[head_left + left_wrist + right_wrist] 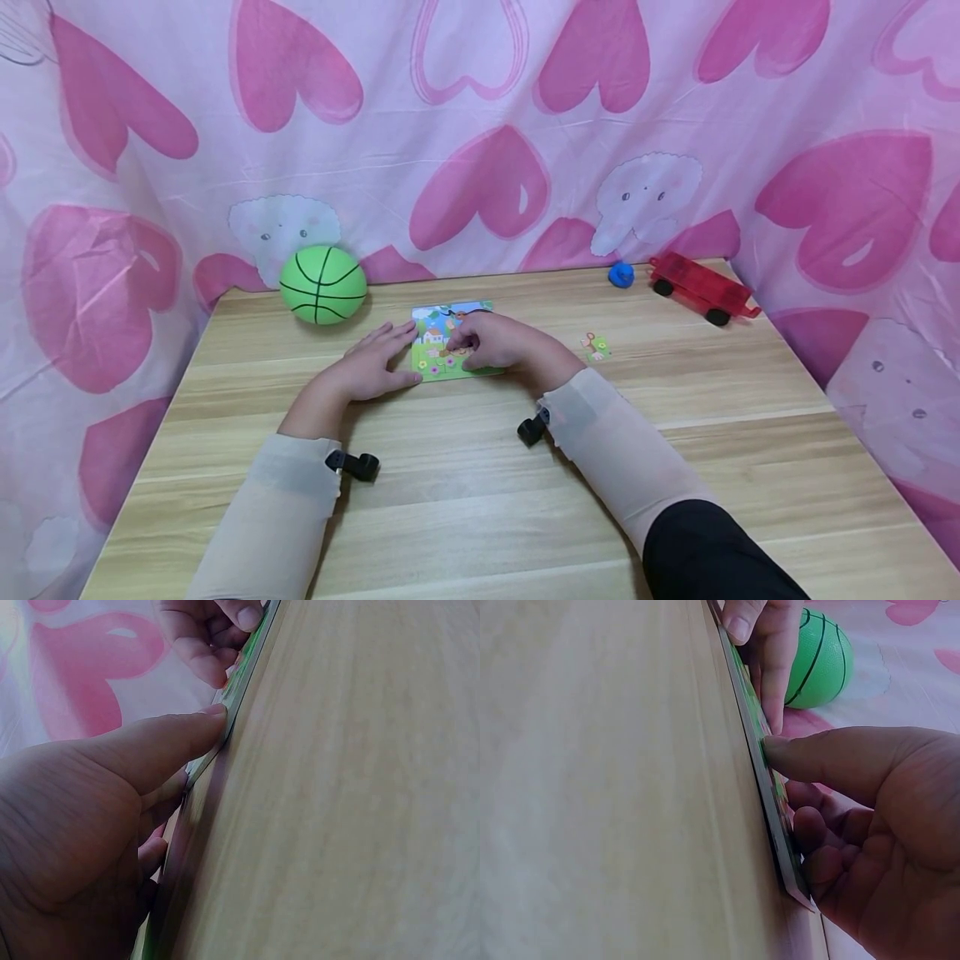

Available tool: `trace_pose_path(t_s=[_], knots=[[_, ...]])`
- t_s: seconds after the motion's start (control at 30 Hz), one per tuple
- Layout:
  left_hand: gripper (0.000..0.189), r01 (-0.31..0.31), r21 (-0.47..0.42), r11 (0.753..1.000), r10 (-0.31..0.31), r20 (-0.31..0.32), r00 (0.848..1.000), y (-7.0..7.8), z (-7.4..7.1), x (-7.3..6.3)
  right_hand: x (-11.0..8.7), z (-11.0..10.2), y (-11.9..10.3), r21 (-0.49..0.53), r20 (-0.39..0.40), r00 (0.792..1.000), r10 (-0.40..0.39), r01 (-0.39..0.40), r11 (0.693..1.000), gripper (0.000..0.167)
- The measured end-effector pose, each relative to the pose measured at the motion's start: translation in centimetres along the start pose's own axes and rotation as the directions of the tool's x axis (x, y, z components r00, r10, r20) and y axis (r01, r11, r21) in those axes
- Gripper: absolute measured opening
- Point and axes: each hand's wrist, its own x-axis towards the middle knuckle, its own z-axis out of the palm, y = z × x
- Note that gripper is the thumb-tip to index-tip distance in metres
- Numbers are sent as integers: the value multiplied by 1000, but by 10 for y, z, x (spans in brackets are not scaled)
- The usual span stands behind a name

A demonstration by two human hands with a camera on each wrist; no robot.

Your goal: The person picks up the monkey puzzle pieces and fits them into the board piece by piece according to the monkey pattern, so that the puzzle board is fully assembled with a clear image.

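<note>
A colourful jigsaw puzzle (432, 364) lies flat on the wooden table, its picture showing a house, grass and flowers. My left hand (375, 363) rests at its left edge with fingers spread and fairly straight, and the thumb touches the lower left corner. Over the right part of the puzzle is my right hand (498, 340), fingers bent, with thumb and fingertips down at its surface. The right wrist view shows that thumb (780, 752) against the puzzle. Whether a piece sits between these fingers is hidden. Loose puzzle material (596, 346) lies to the right of my right hand.
A green ball (323, 285) with black lines sits at the back left of the table (450, 500). Toward the back right are a small blue object (621, 275) and a red toy vehicle (703, 288). A pink heart-patterned cloth (480, 187) hangs behind.
</note>
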Motion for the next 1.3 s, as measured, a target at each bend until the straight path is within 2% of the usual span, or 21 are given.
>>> trace_pose_path(t_s=[0.4, 0.47, 0.63, 0.8, 0.97, 1.1, 1.3], knots=[[91, 10, 4, 1000, -10, 5, 1000, -1, 2, 1, -3, -3, 1, -69, 68, 996, -60, 65, 996, 38], [91, 8, 7, 1000, -8, 4, 1000, -1, 2, 1, -5, -4, 0, -42, 62, 996, -56, 59, 997, 38], [91, 1, 2, 1000, -1, -1, 1000, 0, 2, 0, -14, -15, 6, 100, 10, 999, -34, 33, 994, 43], [92, -1, 2, 1000, 1, 0, 1000, 1, 2, 0, -36, -34, 23, 177, -69, 997, 26, -14, 984, 42], [92, 9, 10, 1000, -9, 4, 1000, 1, 2, 1, -68, -54, 50, 212, -140, 982, 129, -97, 972, 42], [91, 17, 2, 1000, -17, 7, 1000, 0, 1, 2, -94, -67, 78, 226, -159, 965, 209, -171, 959, 46], [92, 20, -7, 1000, -20, 6, 1000, 1, 0, 1, -130, -82, 112, 236, -212, 925, 314, -263, 935, 49]])
